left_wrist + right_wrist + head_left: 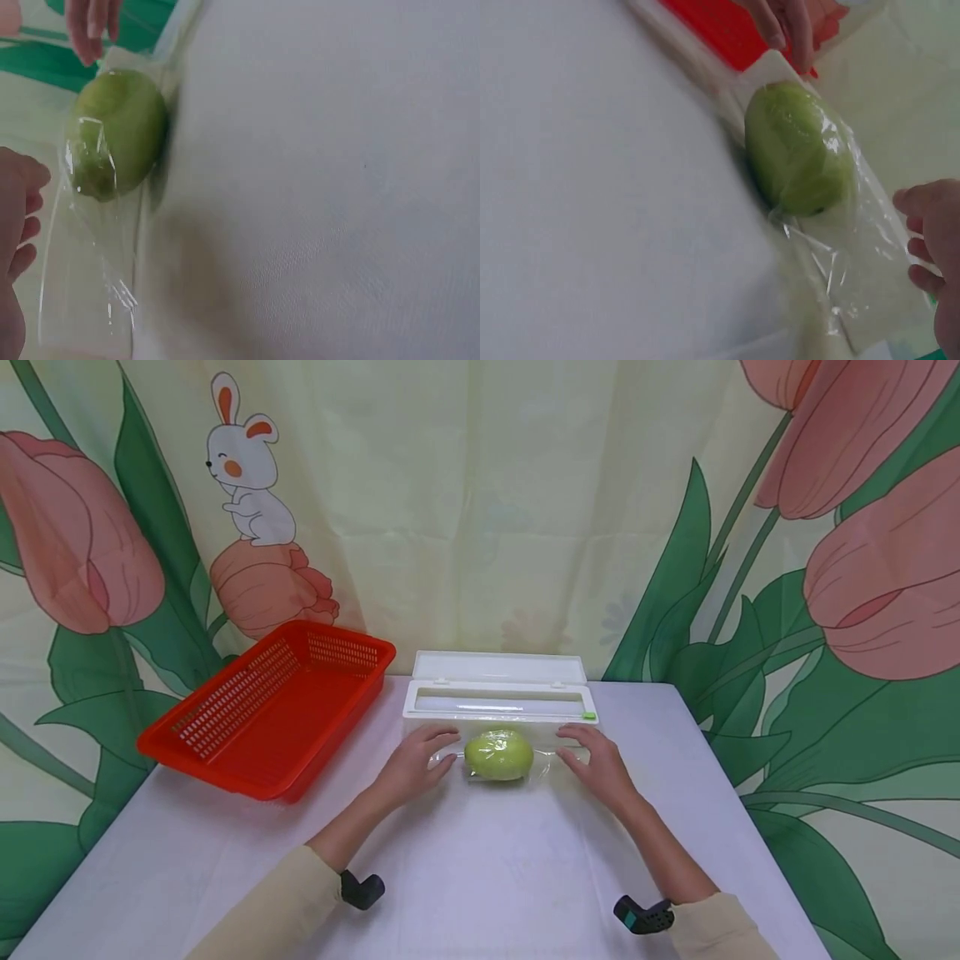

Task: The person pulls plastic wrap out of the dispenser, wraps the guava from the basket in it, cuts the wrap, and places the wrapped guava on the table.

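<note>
A green oval fruit, its exact kind unclear, lies on the table wrapped in clear plastic film. Loose film sticks out at both its ends. Left of the fruit is my left hand, thumb and fingers apart and lightly bent. My right hand mirrors it on the other side, near the film's right end. Neither hand appears to grip the film. Directly behind the fruit stands a white cling film dispenser box with its lid raised and a film roll inside.
A red plastic basket with slotted sides stands at the back left of the table. The table has a white cloth. A small green slider sits at the dispenser's right front edge. Behind hangs a curtain printed with tulips and a rabbit.
</note>
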{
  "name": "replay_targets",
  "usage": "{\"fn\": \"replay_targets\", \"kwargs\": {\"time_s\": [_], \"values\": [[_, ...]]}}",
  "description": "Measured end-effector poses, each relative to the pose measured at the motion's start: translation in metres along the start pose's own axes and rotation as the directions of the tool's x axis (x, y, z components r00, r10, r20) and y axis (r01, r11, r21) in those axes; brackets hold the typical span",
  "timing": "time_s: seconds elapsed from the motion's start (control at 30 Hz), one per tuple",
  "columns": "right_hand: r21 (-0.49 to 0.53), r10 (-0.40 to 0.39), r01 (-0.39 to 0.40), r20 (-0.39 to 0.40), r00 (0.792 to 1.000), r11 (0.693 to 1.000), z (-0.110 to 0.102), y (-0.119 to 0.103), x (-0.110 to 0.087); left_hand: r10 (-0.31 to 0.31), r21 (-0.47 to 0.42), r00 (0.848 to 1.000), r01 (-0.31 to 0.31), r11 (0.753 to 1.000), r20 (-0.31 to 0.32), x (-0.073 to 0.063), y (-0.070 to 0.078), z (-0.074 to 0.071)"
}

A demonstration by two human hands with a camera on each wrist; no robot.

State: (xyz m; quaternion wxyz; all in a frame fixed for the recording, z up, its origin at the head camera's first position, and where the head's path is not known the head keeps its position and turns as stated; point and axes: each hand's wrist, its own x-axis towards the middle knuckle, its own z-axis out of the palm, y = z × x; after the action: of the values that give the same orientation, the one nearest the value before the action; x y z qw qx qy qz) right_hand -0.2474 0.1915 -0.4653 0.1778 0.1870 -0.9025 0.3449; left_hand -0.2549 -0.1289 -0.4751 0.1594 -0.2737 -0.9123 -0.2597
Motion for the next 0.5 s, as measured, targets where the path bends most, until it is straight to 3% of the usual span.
{"fn": "replay_targets", "kwargs": {"time_s": [0.1,0.2,0.3,0.5], "values": [[0.043,-0.069,0.069,0.011,0.998,0.997,0.005,-0.012,0.003,0.096,-0.043,0.995,-0.096,0.994,0.005,0.003,0.009,0.003],[0.096,-0.131,0.127,0.035,0.991,0.987,0.013,-0.019,0.005,0.150,-0.056,0.988,-0.148,0.987,0.030,0.006,0.015,0.008],[0.124,-0.152,0.144,0.064,0.986,0.982,0.022,-0.023,0.006,0.161,-0.045,0.985,-0.158,0.986,0.059,0.008,0.018,0.014],[0.123,-0.133,0.118,0.117,0.984,0.985,0.036,-0.026,0.008,0.117,-0.013,0.984,-0.117,0.993,0.136,0.011,0.022,0.022]]}}
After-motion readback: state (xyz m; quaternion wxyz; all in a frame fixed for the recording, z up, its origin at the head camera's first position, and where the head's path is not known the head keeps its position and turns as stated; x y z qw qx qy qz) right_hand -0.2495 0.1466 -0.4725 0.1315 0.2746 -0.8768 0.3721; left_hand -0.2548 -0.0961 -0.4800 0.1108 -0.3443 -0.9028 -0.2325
